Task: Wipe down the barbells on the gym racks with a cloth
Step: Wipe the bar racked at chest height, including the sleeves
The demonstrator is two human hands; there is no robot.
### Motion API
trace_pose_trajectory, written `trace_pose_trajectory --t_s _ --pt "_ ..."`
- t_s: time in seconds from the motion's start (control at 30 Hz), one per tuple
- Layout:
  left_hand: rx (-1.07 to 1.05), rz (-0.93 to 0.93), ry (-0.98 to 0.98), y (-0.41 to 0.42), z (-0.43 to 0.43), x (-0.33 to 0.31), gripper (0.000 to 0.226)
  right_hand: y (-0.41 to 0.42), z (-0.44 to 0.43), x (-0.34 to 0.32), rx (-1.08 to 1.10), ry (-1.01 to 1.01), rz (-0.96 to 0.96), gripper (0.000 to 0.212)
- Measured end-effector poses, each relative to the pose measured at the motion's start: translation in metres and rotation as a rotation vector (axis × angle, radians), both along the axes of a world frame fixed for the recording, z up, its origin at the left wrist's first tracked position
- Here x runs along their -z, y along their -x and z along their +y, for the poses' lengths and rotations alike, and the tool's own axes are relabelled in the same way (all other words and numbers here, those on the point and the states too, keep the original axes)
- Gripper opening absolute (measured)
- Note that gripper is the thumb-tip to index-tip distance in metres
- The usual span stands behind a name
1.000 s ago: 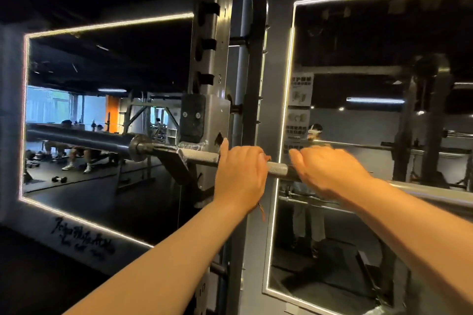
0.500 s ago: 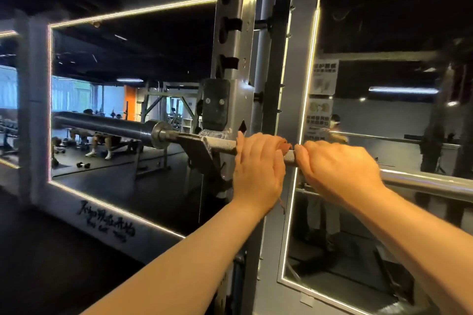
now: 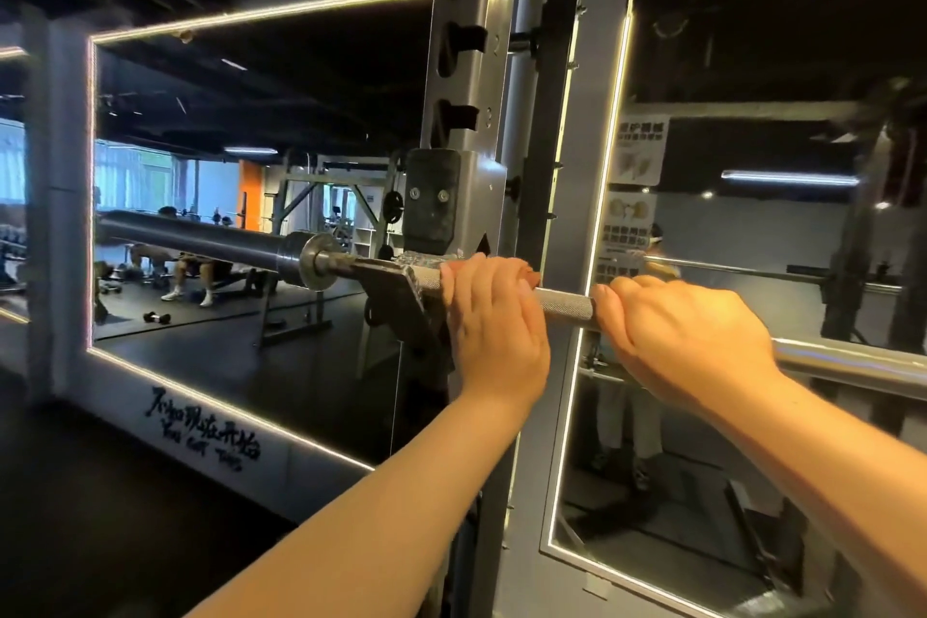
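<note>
- The barbell (image 3: 564, 304) crosses the middle of the frame, from centre left to the right edge, lying in a hook (image 3: 396, 286) of the rack upright (image 3: 466, 65).
- Its left end is a thick dark sleeve behind a round collar. The shaft is grey and knurled between the hands, smooth and shiny chrome at the right.
- The left hand (image 3: 494, 321) curls over the shaft beside the hook.
- The right hand (image 3: 687, 341) grips it nearby, a short bare stretch between them.

Two big mirrors, one on the left (image 3: 225, 126) and one on the right (image 3: 752, 65), hang on a grey wall (image 3: 604, 40), each edged by a bright light strip (image 3: 261, 13). Black handwriting (image 3: 200, 437) runs below the left mirror, which reflects windows (image 3: 135, 181) and an orange pillar (image 3: 249, 193). Posters (image 3: 639, 151) show in the right mirror. The floor (image 3: 100, 517) is dark.
</note>
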State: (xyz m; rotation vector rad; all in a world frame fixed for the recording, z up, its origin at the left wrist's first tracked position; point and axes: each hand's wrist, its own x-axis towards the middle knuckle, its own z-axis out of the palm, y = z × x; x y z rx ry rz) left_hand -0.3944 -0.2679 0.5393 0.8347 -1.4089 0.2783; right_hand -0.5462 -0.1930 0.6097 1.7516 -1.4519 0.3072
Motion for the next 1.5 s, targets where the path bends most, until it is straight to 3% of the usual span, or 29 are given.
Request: trace_pose_trajectory --t_s 0.17,0.27,0.37,0.47,0.67,0.77,0.93,1.03,1.2,1.37,1.5 --pt "-0.01 -0.229 -0.019 -0.042 -0.013 -0.005 0.036 0.004 -0.007 0.003 -0.017 -0.012 -0.032 0.05" --pt "-0.05 -0.181 -0.093 -0.047 -0.016 -0.016 0.025 0.004 -0.006 0.003 -0.016 -0.006 -0.053 0.053" --pt "-0.013 -0.07 -0.099 -0.031 -0.008 -0.014 0.029 0.001 -0.002 0.003 0.001 -0.021 -0.06 0.052" --pt "-0.039 -0.158 -0.031 -0.021 -0.008 0.0 0.019 -0.001 0.001 0.003 0.026 -0.029 -0.051 0.048" --pt "-0.087 -0.4 0.183 -0.064 -0.013 -0.007 0.026 -0.003 0.004 0.002 0.041 -0.025 -0.072 0.044" --pt "-0.096 -0.477 0.136 -0.075 -0.012 -0.008 0.036 -0.005 0.008 0.002 0.046 -0.028 -0.056 0.038" --pt "-0.111 -0.364 0.12 -0.085 -0.011 -0.001 0.032 -0.008 0.008 0.003 0.043 -0.036 -0.053 0.034" --pt "-0.258 -0.448 0.095 -0.09 -0.005 -0.007 0.024 -0.006 0.008 0.005 0.032 -0.02 -0.066 0.037" --pt "-0.361 -0.55 -0.125 -0.083 0.005 -0.055 0.019 -0.004 0.011 0.003 -0.015 0.012 0.033 0.031" --pt "-0.083 -0.476 -0.185 -0.052 0.007 -0.037 0.026 -0.004 0.011 0.004 -0.014 0.039 0.069 0.042" --pt "-0.071 -0.518 -0.143 -0.047 0.011 -0.043 0.039 -0.004 0.009 0.006 -0.018 0.062 0.034 0.045"
